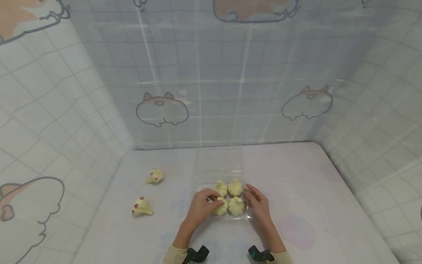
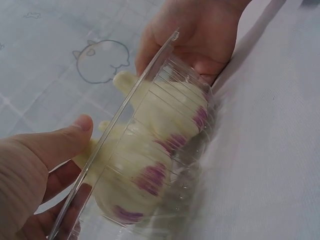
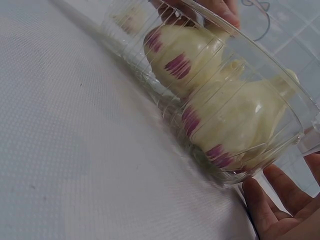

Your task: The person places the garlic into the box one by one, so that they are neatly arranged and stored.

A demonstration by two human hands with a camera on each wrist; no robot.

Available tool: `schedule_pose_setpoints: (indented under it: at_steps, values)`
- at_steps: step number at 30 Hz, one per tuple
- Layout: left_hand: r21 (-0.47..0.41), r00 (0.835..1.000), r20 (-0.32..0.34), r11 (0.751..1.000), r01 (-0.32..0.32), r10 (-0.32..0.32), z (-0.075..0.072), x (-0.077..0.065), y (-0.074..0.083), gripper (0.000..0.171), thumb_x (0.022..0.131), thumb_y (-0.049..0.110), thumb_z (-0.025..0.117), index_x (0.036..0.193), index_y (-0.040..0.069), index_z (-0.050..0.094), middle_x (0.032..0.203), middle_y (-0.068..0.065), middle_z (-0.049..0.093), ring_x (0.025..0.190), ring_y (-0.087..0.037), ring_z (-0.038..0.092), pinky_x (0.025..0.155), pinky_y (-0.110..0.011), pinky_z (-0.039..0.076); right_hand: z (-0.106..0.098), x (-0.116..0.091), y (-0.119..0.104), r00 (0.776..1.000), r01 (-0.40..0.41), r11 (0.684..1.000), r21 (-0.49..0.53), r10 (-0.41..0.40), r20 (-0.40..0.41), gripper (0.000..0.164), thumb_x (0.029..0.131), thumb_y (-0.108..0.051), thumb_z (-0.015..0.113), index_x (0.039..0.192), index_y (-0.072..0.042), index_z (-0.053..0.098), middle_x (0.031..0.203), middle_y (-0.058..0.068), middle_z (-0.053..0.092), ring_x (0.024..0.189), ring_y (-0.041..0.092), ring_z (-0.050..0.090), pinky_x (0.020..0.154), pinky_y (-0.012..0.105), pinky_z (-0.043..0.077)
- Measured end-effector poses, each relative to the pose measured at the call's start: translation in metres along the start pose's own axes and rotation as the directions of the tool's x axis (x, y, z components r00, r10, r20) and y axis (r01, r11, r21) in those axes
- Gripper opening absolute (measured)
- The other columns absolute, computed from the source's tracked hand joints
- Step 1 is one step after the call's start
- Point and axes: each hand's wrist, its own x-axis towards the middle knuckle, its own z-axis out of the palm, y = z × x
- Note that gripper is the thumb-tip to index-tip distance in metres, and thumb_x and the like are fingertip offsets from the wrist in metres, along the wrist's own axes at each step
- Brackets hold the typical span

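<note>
A clear plastic box (image 1: 244, 217) holds several pale garlic bulbs with purple marks, arranged in two rows. With thumb and fingers, my left hand (image 1: 202, 206) pinches the top of the front-left garlic bulb (image 1: 220, 210), inside the box. In the left wrist view, the thumb of the left hand (image 2: 37, 167) is beside the stem, and some fingers show through the clear wall. My right hand (image 1: 258, 205) is at the box's right side. Its fingers (image 3: 260, 202) rest loosely against the outer wall in the right wrist view, holding no garlic.
The box's clear lid (image 1: 219, 160) lies folded back behind it. To the left, two more garlic bulbs lie apart on the white table, one farther back (image 1: 155, 176) and one nearer (image 1: 141, 207). Patterned curtain walls (image 1: 217, 91) enclose the table's back and sides.
</note>
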Motion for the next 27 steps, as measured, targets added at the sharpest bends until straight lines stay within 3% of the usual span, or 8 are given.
schedule_pose_setpoints:
  at_steps: [11, 21, 27]
  values:
    - [-0.011, 0.998, 0.041, 0.999, 0.037, -0.037, 0.001, 0.001, 0.001, 0.019, 0.079, 0.031, 0.082, 0.091, 0.020, 0.072, 0.088, 0.013, 0.066, 0.077, -0.005, 0.061, 0.072, -0.034, 0.051, -0.002, -0.001, -0.003, 1.000, 0.001, 1.000, -0.012, -0.001, 0.006, 0.038, 0.099, -0.019, 0.059, 0.134, -0.009, 0.057, 0.129, 0.015, 0.059, 0.115, 0.028, 0.057, 0.091, 0.035, 0.049]
    - [-0.013, 0.998, 0.042, 0.999, 0.052, -0.051, -0.001, -0.004, 0.000, 0.021, 0.080, 0.032, 0.081, 0.095, 0.019, 0.073, 0.090, 0.012, 0.067, 0.080, -0.008, 0.062, 0.073, -0.038, 0.050, 0.000, -0.016, -0.025, 0.999, 0.015, 1.000, -0.016, -0.015, 0.044, 0.036, 0.099, -0.010, 0.056, 0.134, -0.001, 0.055, 0.128, 0.022, 0.058, 0.113, 0.036, 0.057, 0.091, 0.042, 0.049]
    - [0.010, 0.999, 0.034, 0.999, 0.036, -0.037, -0.001, -0.003, 0.000, 0.024, 0.080, 0.036, 0.080, 0.095, 0.019, 0.073, 0.091, 0.013, 0.067, 0.082, -0.008, 0.062, 0.073, -0.035, 0.050, -0.002, -0.003, -0.003, 1.000, 0.003, 1.000, 0.002, -0.003, 0.021, 0.038, 0.099, -0.018, 0.059, 0.135, -0.007, 0.057, 0.129, 0.017, 0.059, 0.113, 0.031, 0.058, 0.089, 0.036, 0.050]
